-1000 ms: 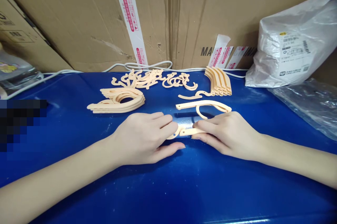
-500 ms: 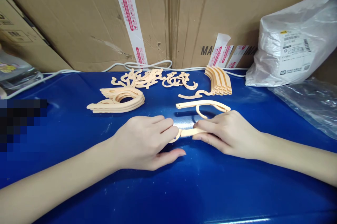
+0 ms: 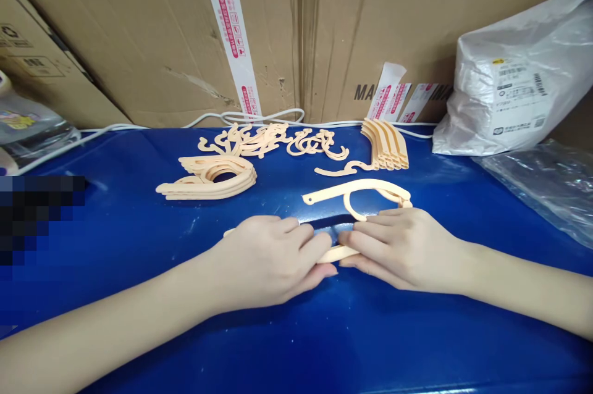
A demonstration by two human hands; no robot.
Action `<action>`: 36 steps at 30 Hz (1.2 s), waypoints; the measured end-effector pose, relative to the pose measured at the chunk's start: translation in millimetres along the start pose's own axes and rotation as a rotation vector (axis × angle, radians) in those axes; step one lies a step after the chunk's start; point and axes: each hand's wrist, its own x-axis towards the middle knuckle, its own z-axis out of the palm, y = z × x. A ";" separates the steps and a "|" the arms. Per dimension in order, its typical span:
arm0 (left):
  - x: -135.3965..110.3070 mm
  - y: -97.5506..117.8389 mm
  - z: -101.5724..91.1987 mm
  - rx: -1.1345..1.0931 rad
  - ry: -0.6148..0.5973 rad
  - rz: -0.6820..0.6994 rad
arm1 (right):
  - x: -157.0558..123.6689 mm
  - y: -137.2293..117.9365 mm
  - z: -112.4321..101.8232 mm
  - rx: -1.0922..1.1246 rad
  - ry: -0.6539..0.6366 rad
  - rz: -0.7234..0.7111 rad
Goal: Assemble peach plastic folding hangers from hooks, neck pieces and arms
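Observation:
Both hands grip a beige plastic folding hanger (image 3: 340, 253) over the blue table. My left hand (image 3: 273, 258) is closed on its left part, and a small tip pokes out behind the knuckles. My right hand (image 3: 401, 249) has its fingers and thumb wrapped round the right part. One long arm and the curved hook rise beyond my right hand; the joint is mostly hidden by the fingers. Farther off, folded hangers (image 3: 208, 187) lie stacked on the left, loose hooks (image 3: 259, 139) are heaped at the middle, and hanger arms (image 3: 384, 146) are lined up on the right.
Large cardboard boxes (image 3: 162, 42) stand along the back, with a white cable (image 3: 199, 119) running at their foot. A white plastic parcel (image 3: 514, 85) and clear plastic wrap (image 3: 542, 184) are at the right. A clear container (image 3: 34, 128) stands at the left edge.
My left hand has moved slightly right and closed its thumb on the hanger. My right hand has dropped a little, and the hanger's long arm has shifted and tilted.

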 end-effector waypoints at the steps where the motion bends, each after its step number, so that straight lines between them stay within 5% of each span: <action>1: -0.3 1.1 -0.3 -0.010 -0.001 0.011 | -0.4 0.2 -0.5 -0.010 0.021 -0.016; 5: -3.5 0.2 -1.3 -0.044 0.026 0.004 | -2.6 6.9 -5.0 -0.032 0.142 -0.033; 10: -7.7 -6.8 -0.9 -0.036 0.053 -0.005 | -2.1 17.0 -13.2 -0.046 0.298 0.150; 14: -9.3 -11.0 -1.6 -0.019 0.070 0.047 | -1.3 21.4 -12.6 0.081 0.214 0.306; 19: -10.8 -11.7 -2.1 -0.029 0.056 0.092 | -2.4 25.1 -4.6 0.265 0.094 0.318; 29: -4.4 -14.8 -10.3 -0.082 -0.056 0.157 | -2.0 34.6 1.0 0.389 0.156 0.559; 36: -6.7 -28.4 -2.3 0.018 0.083 0.015 | -3.5 38.8 6.9 0.404 0.163 0.661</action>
